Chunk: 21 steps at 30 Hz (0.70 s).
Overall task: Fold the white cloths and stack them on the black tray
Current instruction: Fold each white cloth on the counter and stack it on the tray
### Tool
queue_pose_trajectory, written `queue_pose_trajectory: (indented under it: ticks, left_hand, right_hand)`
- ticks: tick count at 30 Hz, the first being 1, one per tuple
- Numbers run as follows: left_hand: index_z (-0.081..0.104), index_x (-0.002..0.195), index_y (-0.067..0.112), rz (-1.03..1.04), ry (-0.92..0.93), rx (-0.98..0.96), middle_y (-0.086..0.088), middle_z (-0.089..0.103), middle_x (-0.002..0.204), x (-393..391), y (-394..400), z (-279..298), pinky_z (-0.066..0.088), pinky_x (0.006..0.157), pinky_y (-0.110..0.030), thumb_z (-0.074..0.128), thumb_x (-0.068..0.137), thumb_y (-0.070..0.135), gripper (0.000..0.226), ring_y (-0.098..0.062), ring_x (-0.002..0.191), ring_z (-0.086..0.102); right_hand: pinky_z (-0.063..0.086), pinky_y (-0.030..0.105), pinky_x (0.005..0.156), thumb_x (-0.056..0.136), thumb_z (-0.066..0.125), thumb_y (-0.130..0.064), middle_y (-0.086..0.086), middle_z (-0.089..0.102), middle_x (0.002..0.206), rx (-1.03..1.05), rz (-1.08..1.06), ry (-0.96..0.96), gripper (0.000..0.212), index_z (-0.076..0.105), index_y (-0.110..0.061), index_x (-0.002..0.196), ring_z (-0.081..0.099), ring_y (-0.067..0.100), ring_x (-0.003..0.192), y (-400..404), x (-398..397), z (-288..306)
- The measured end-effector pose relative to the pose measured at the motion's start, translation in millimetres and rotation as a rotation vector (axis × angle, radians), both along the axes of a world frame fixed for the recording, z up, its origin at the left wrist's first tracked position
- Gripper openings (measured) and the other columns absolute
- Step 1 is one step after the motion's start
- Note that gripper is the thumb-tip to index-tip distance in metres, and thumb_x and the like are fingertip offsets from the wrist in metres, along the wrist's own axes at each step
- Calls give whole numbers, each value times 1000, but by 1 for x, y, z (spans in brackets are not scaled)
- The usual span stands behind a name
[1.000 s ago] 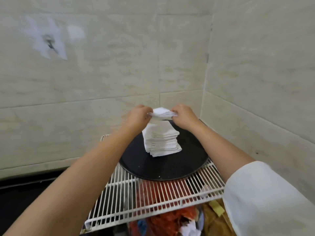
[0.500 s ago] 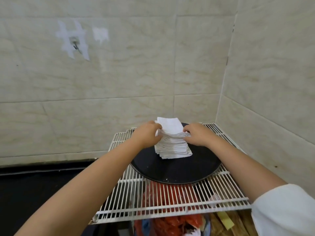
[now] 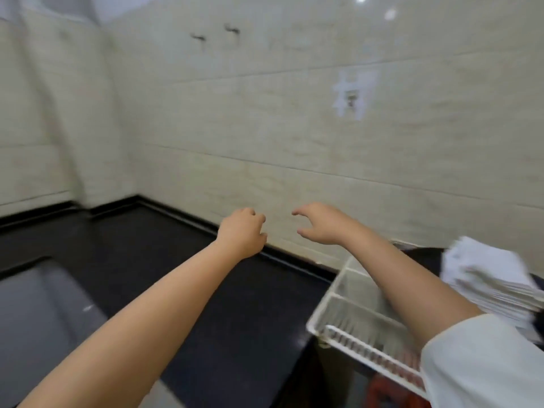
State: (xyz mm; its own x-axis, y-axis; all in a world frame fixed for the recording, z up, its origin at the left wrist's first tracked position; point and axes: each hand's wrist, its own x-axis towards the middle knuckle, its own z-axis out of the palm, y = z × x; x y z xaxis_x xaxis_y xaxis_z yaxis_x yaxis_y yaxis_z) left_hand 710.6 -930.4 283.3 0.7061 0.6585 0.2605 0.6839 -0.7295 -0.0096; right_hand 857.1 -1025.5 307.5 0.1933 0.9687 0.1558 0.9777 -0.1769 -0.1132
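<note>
The stack of folded white cloths [image 3: 494, 287] sits at the far right edge of the view, on the black tray [image 3: 432, 254], of which only a dark sliver shows behind my right forearm. My left hand [image 3: 243, 232] hovers above the black counter with loosely curled fingers and holds nothing. Beside it, my right hand [image 3: 319, 223] is also empty, its fingers spread and relaxed. Both hands are well to the left of the stack. The picture is blurred by motion.
A white wire rack [image 3: 347, 325] carries the tray at the right. A black counter [image 3: 147, 260] runs along the tiled wall, with a grey sunken basin [image 3: 35, 319] at the lower left. Red things [image 3: 382, 390] lie under the rack.
Both hands have let go of the folded cloth, left on the stack, and swung left over the counter. The view has turned left, pushing the stack to the right edge.
</note>
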Motion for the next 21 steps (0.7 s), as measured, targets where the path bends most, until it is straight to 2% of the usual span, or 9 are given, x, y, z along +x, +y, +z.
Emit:
queue_pose_trajectory:
  ticks: [4, 9, 15, 21]
  left_hand:
    - [49, 130, 16, 262, -16, 30, -7, 45, 133, -134, 60, -3, 41, 98, -41, 46, 93, 35, 41, -27, 127, 37]
    - [49, 130, 20, 591, -42, 4, -5, 45, 134, -317, 121, -14, 41, 97, -40, 45, 93, 35, 40, -26, 127, 38]
    - [47, 130, 18, 882, -14, 15, -7, 49, 130, -527, 170, -16, 43, 92, -39, 40, 95, 36, 41, -28, 123, 42]
    - [46, 131, 17, 1101, 21, -39, -9, 49, 129, -678, 214, -37, 43, 92, -40, 44, 94, 36, 42, -28, 121, 44]
  right_hand:
    - [33, 35, 107, 91, 49, -20, 13, 42, 143, 51, 259, 32, 49, 38, -10, 137, 39, 28, 132, 91, -113, 3]
    - [37, 36, 104, 90, 49, -20, 14, 45, 137, 67, 527, 68, 49, 37, -12, 137, 42, 29, 127, 194, -272, -6]
    - [37, 41, 105, 91, 47, -23, 11, 42, 140, 64, 682, 129, 47, 39, -13, 137, 38, 28, 130, 299, -467, -20]
    - [40, 41, 102, 90, 46, -19, 11, 45, 136, 31, 854, 159, 44, 42, -13, 134, 41, 29, 125, 382, -627, -42]
